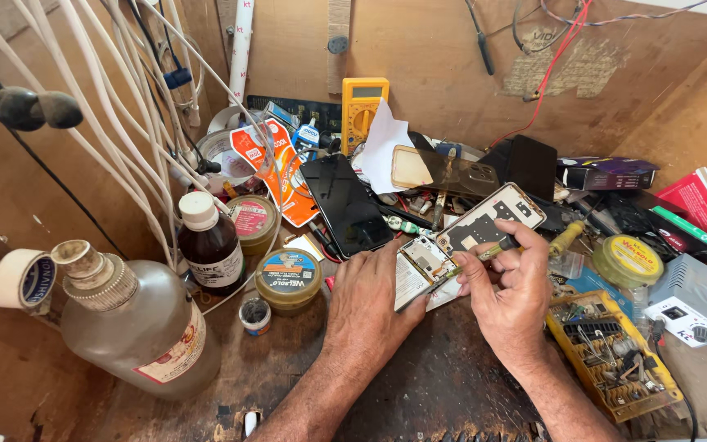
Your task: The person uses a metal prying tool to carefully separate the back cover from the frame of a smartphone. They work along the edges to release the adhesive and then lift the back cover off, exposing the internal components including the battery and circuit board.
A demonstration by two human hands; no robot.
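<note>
Just right of the frame's centre, my left hand [374,299] lies flat on the dark workbench [419,385], fingers together, steadying the opened phone [421,270] by its lower left edge. My right hand [507,290], just beside it, pinches a thin screwdriver [484,254] whose tip rests on the phone's exposed inside. A black phone [345,205] lies face up above my left hand, a round tin [288,278] sits to its left, and a yellow multimeter [362,110] leans against the back wall.
</note>
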